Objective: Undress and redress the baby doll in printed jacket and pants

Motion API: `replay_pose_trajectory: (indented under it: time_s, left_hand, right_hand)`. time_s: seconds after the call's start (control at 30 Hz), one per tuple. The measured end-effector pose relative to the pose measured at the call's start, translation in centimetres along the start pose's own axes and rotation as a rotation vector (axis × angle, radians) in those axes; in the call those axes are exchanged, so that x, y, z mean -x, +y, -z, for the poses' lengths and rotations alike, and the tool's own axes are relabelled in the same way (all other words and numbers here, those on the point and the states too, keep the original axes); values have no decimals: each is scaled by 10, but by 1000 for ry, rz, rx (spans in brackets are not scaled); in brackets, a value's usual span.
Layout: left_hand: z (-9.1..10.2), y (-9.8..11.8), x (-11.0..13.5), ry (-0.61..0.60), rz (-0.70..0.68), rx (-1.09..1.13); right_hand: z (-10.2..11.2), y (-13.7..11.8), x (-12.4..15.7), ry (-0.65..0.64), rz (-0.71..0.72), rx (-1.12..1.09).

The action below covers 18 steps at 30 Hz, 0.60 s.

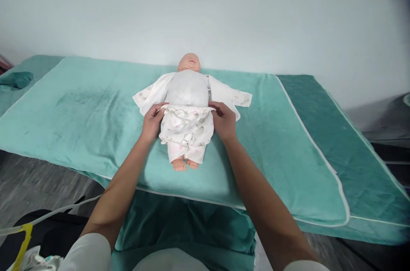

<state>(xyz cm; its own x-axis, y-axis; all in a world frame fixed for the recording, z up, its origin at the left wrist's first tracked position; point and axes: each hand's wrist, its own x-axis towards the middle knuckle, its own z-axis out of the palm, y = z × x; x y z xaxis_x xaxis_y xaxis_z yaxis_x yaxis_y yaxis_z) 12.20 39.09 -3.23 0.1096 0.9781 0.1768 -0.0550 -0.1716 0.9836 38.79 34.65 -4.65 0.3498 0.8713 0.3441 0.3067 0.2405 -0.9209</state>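
A baby doll lies on its back, head toward the wall and bare feet toward me. White patterned baby pants cover its hips and legs. At the left end of the waistband, my left hand pinches the cloth. My right hand grips the waistband's other end in the same way. An open white baby shirt lies under the doll, its sleeves spread to both sides. The doll's torso is pale and uncovered by the shirt's front.
A turquoise cover with white edging lies over a darker green bed against a white wall. At the lower left are a pale tube, a yellow strap and a black item.
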Motion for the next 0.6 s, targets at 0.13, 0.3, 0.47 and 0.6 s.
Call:
replay_pose_trajectory:
  time_s: [0.13,0.3,0.47,0.6]
  left_hand:
    - [-8,-3,-25,77,2,-58]
    - [-15,-10,-36,78,3,-47]
    - [-10,-5,-34,22,-75,-124]
    - [-14,14,-39,-108,-183,-291]
  right_hand:
    - [-4,1,-28,16,-225,-84]
    - [-20,6,-46,-56,-376,-280]
    - [-7,5,-33,-219,-128,-154]
    - [6,4,-32,-293,132,-38]
